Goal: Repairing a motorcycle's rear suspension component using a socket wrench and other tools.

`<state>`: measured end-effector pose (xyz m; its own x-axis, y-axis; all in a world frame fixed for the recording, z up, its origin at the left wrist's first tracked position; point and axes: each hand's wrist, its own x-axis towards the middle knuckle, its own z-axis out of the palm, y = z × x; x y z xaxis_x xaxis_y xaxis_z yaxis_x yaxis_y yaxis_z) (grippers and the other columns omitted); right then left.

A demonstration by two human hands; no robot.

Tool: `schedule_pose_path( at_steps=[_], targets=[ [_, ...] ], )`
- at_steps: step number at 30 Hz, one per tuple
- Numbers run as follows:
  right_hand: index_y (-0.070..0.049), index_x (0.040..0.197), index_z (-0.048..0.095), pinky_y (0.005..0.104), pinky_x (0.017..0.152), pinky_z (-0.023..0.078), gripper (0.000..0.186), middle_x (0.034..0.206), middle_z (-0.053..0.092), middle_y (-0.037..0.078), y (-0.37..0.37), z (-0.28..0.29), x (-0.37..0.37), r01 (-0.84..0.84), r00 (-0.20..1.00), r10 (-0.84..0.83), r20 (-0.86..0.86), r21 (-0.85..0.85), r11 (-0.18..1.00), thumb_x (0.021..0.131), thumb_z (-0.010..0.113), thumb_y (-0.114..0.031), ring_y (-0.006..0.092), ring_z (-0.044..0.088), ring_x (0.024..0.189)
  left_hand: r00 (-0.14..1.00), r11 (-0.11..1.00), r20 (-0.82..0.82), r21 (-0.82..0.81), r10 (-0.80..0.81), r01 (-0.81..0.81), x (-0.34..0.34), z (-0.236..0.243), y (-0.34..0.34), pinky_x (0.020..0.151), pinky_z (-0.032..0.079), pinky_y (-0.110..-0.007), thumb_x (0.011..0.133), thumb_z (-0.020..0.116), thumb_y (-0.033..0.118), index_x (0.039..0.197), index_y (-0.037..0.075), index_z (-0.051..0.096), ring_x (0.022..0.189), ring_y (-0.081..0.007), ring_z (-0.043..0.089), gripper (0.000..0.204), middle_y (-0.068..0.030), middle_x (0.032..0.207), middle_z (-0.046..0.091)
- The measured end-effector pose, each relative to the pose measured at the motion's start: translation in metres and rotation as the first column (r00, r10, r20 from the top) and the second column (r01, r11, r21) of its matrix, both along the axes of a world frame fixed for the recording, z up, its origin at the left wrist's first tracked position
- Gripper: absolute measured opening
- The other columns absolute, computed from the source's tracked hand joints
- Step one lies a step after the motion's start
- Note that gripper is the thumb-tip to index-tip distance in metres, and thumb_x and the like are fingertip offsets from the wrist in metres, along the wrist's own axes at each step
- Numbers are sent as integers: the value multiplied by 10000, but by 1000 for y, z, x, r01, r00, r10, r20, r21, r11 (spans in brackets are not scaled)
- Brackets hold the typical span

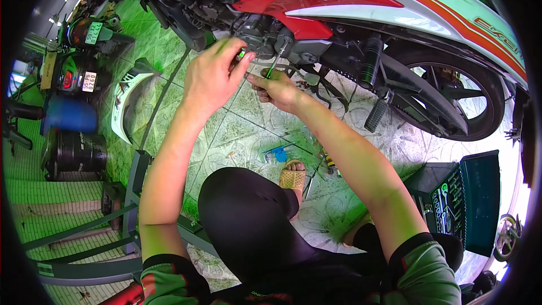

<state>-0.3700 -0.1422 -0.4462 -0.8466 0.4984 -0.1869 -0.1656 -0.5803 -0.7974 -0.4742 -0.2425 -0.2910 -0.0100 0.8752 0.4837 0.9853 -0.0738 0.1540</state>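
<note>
My right hand (276, 91) is closed around a slim screwdriver (276, 61). Its bright shaft slants up toward the engine, and most of the handle is hidden in my fingers. To its left, my left hand (212, 76) has its thumb and index finger curled together around a small black and green piece (241, 54), too covered to name. Both hands are just below the engine (252, 35) of a red and white motorbike (339, 0). I cannot tell whether the screwdriver's tip touches it.
A white curved body panel (125, 107) lies on the tiled floor at left. Near my sandal (292, 176) are a blue item (279, 154) and scattered small parts. A dark toolbox (480, 203) with wrenches stands open at right. Parked motorbikes and a black drum (76, 151) line the left.
</note>
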Motion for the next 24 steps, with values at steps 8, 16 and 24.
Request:
schedule_pose_path(
  at_steps=[8, 16, 24],
  targets=[
    [-39, 901, 521, 290, 478, 381, 267, 734, 523, 19, -2, -21, -7, 76, 997, -77, 24, 51, 996, 939, 733, -198, 108, 454, 576, -316, 963, -918, -184, -240, -199, 48, 11, 8, 807, 481, -346, 907, 576, 226, 1095, 83, 678, 1044, -198, 603, 257, -47, 890, 657],
    [-16, 867, 535, 301, 477, 407, 355, 745, 565, 51, -2, -19, -24, 128, 991, -130, 23, 49, 990, 905, 781, -268, 134, 503, 584, 237, 880, -908, -400, -345, -254, -13, -42, 19, 521, 470, -378, 895, 612, 226, 835, 153, 671, 616, -169, 621, 112, 38, 723, 617],
    [-66, 805, 514, 303, 472, 359, 292, 716, 510, 13, 1, -19, -18, 77, 997, -77, 23, 15, 997, 942, 729, -209, 110, 456, 566, -24, 748, -879, -390, -476, -537, 20, -31, 44, 513, 476, -383, 911, 574, 170, 879, 155, 746, 646, -196, 688, 176, 17, 730, 703]
  ],
)
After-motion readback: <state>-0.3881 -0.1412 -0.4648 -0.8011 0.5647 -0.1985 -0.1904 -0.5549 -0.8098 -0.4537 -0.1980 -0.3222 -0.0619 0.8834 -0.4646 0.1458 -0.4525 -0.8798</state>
